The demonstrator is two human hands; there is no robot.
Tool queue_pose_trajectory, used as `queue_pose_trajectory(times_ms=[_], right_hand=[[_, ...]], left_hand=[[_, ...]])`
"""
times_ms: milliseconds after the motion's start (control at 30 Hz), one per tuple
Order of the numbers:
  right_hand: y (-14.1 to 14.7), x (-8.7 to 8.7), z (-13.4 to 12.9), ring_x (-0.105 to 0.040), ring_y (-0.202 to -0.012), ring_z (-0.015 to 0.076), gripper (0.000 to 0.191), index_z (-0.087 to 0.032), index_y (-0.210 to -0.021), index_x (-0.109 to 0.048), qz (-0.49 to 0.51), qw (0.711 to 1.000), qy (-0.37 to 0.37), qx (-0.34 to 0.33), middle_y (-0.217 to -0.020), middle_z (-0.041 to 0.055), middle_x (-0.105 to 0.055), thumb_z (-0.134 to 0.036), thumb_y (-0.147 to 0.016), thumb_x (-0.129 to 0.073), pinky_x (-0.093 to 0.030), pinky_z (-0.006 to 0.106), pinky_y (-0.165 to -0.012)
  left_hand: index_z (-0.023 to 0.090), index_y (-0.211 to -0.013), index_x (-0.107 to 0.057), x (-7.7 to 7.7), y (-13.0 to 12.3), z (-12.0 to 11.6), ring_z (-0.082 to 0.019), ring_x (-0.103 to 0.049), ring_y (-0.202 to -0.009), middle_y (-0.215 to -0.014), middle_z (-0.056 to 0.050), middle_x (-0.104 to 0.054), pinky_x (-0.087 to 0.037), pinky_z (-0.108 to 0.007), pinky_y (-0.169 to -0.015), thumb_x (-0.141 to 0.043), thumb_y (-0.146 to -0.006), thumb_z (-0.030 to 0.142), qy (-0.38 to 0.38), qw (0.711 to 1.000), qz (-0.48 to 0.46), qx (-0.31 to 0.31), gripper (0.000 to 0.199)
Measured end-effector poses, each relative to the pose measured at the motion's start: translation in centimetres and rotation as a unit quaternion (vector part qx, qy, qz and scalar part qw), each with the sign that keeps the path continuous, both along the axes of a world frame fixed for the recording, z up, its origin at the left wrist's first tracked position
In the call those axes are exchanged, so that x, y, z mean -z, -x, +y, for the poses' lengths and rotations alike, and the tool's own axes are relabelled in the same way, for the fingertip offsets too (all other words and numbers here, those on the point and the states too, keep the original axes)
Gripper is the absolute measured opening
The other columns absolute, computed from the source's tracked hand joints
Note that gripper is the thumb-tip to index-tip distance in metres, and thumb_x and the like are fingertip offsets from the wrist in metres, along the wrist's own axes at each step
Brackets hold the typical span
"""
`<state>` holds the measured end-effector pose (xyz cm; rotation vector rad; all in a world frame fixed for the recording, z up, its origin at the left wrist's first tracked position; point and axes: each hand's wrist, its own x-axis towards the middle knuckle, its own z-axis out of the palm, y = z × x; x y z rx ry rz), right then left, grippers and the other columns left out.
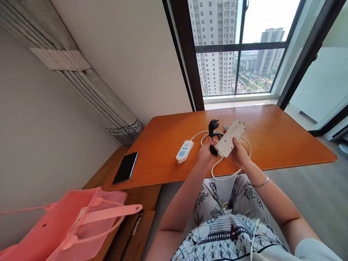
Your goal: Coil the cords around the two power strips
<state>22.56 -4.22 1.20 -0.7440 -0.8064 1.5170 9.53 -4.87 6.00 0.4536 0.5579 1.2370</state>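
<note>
My left hand [207, 151] is closed around a bundled black cord with a black plug [213, 125], whose prongs point up and to the right. My right hand [239, 153] grips a white power strip [230, 140], tilted above the table with its plain, screw-holed back toward me. The strip's lower end is close to my left fingers; I cannot tell whether they touch it. A white cable [217, 178] loops down past the table's near edge. Left of my hands lies a smaller white power strip [185, 151] with light-blue socket faces.
A black phone [125, 168] lies at the left of the orange-brown table [282, 141]. Behind my hands is a small round silvery object [225, 128]. A pink bag [67, 224] sits on the wooden bench at lower left. Beyond the table stands a window [239, 47].
</note>
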Motion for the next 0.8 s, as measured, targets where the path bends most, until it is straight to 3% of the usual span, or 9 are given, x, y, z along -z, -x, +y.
queue_pose_trajectory(times_ms=[100, 267, 400, 600, 800], right_hand=[[-0.9, -0.1, -0.1, -0.068, -0.112, 0.0299, 0.055, -0.023, -0.101, -0.069, -0.002, 1.000, 0.014, -0.001, -0.107, 0.0073, -0.076, -0.062, -0.065, -0.081, -0.058, 0.041, -0.091], [-2.3, -0.2, 0.2, -0.072, -0.098, 0.0306, 0.060, -0.018, -0.094, -0.072, -0.102, 0.994, 0.004, 0.039, -0.099, 0.0101, -0.078, -0.061, -0.056, -0.087, -0.059, 0.039, -0.080], [-2.8, -0.3, 0.4, -0.072, -0.093, 0.0291, 0.061, -0.016, -0.095, -0.073, -0.150, 0.988, -0.008, 0.042, -0.096, 0.0105, -0.078, -0.062, -0.057, -0.086, -0.059, 0.035, -0.072], [-3.0, -0.3, 0.4, -0.072, -0.080, 0.0242, 0.054, -0.017, -0.090, -0.073, -0.118, 0.993, 0.000, -0.011, -0.088, 0.0072, -0.077, -0.057, -0.056, -0.088, -0.055, 0.027, -0.056], [-3.1, -0.2, 0.6, -0.072, -0.078, 0.0226, 0.051, -0.018, -0.087, -0.073, -0.085, 0.995, 0.022, -0.042, -0.087, 0.0063, -0.077, -0.052, -0.054, -0.091, -0.057, 0.026, -0.055]], left_hand=[[0.016, -0.060, -0.047, 0.7, 0.4, 0.4, -0.008, -0.043, -0.052, -0.060, 0.003, -0.043, -0.041, -0.020, -0.053, -0.057, -0.097, 0.033, 0.001, 1.000, 0.022, 0.003, 0.042], [0.015, -0.063, -0.054, 2.6, 1.0, 1.6, -0.009, -0.049, -0.053, -0.060, 0.002, -0.052, -0.042, -0.021, -0.052, -0.066, -0.092, 0.035, 0.030, 0.995, 0.094, 0.016, 0.037], [0.012, -0.085, -0.068, 4.1, 1.3, 2.4, -0.012, -0.060, -0.060, -0.069, -0.002, -0.065, -0.049, -0.026, -0.061, -0.061, -0.094, 0.035, 0.042, 0.989, 0.128, 0.054, 0.026], [0.010, -0.119, -0.067, 4.6, 1.0, 2.4, -0.025, -0.072, -0.088, -0.095, -0.012, -0.076, -0.058, -0.037, -0.079, -0.056, -0.097, 0.039, 0.043, 0.977, 0.137, 0.157, 0.038], [0.011, -0.121, -0.067, 5.1, 0.8, 3.0, -0.025, -0.073, -0.088, -0.099, -0.013, -0.077, -0.060, -0.036, -0.075, -0.056, -0.096, 0.040, 0.047, 0.976, 0.155, 0.144, 0.040]])
